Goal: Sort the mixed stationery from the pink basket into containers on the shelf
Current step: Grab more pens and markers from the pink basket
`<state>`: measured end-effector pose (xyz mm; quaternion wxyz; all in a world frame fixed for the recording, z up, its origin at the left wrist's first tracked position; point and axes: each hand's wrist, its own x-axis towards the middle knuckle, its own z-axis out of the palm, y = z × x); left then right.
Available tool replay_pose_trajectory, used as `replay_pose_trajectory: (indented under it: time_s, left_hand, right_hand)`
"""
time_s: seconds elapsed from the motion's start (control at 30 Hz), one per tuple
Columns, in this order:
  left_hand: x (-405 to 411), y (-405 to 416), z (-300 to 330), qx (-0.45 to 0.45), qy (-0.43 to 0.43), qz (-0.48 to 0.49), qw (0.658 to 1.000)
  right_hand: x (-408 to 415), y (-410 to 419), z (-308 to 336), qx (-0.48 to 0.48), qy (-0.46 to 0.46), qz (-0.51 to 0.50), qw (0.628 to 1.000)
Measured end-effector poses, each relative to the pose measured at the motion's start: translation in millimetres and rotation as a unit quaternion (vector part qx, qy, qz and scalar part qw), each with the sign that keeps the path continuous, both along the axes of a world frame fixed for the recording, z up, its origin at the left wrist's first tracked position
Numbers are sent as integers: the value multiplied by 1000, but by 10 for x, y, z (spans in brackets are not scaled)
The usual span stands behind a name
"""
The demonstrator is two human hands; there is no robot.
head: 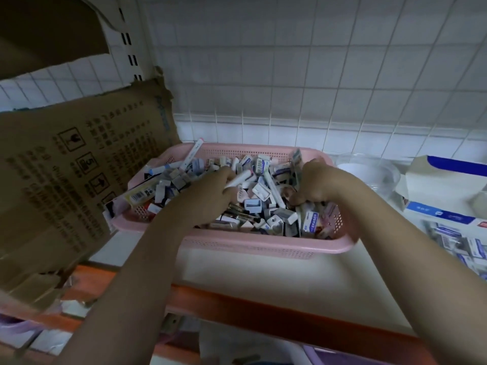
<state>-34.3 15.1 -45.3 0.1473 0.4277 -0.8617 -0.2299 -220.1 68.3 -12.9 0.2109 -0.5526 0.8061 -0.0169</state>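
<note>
The pink basket [253, 245] stands on the white shelf, heaped with mixed stationery: erasers, sharpeners, pens and markers. My left hand [210, 191] is inside the basket near its middle and grips a white marker [241, 180] that points up and to the right. My right hand [316, 183] is dug into the pile at the basket's right side, fingers curled down among small boxed erasers [311, 222]; what it holds is hidden. A pink-capped pen [193, 151] leans over the basket's back left rim.
A torn cardboard box [79, 175] leans against the basket's left side. Right of the basket stand a clear plastic container [374, 175] and an open white and blue carton [448, 191], with packed erasers [458, 243] below it. An orange shelf edge [263, 312] runs in front.
</note>
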Motion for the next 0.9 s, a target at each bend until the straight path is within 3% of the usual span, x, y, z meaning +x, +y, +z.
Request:
replay_pose_trajectory:
  time_s: [0.17,0.37,0.53,0.73,0.9]
  left_hand:
    - [-61,-325,226,-71,50,112,990]
    - [-97,-835,331,-75,-89,153,981]
    - [56,-1243,73,-72,-181,187,963]
    - [67,-1207,104,-29,-318,107,942]
    - [114,-1177,116,-20,-182,160,970]
  right_hand:
    - [54,40,-37,-53,-38,-45,997]
    - [14,101,-2,-124,-85,-98,984]
    - [-70,85,28,-254,-136,-88,954]
    - [-68,-83,-26,-198,-154,-85,964]
    - [-5,-183,-52,-165,-164,-40,972]
